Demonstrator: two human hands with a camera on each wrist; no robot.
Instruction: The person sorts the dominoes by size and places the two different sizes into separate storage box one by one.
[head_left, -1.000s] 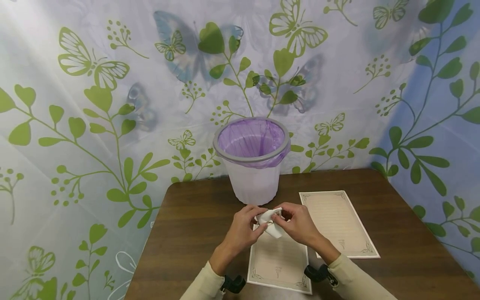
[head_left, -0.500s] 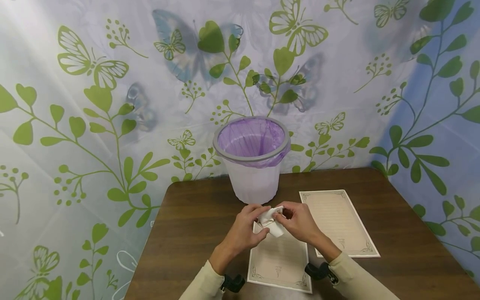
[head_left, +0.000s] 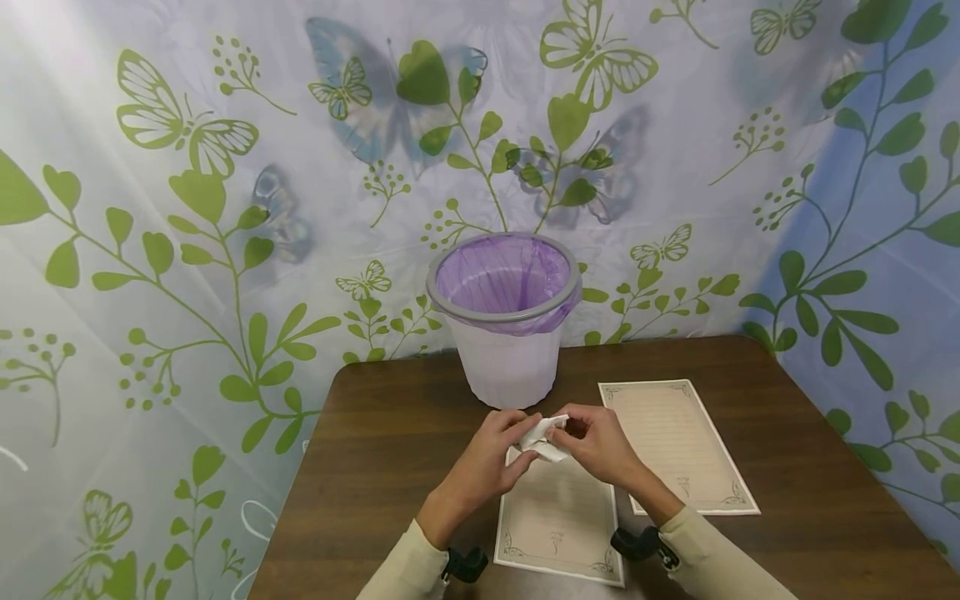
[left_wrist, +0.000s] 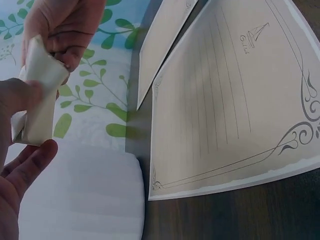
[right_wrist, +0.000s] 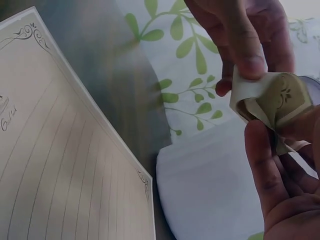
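Observation:
My left hand point(head_left: 486, 457) and right hand point(head_left: 597, 446) meet in front of the bin, both pinching a folded, crumpled sheet of paper point(head_left: 545, 440). In the left wrist view the paper point(left_wrist: 42, 95) is a narrow cream wad, thumb on one face and fingers behind. The right wrist view shows its curled layers point(right_wrist: 265, 100) and a bit of printed ornament inside. Below the hands a bordered, lined sheet point(head_left: 558, 525) lies flat on the table, partly covered by them in the head view.
A white bin with a grey rim point(head_left: 504, 317) and purple liner stands at the table's back. A second bordered sheet point(head_left: 675, 442) lies to the right on the brown wooden table point(head_left: 390, 433). A curtain with leaves and butterflies point(head_left: 300, 208) hangs behind.
Between the fingers the paper has become more compact; its lower flap has turned up and shortened. The left thumb has shifted slightly. Both hands keep nearly the same place.

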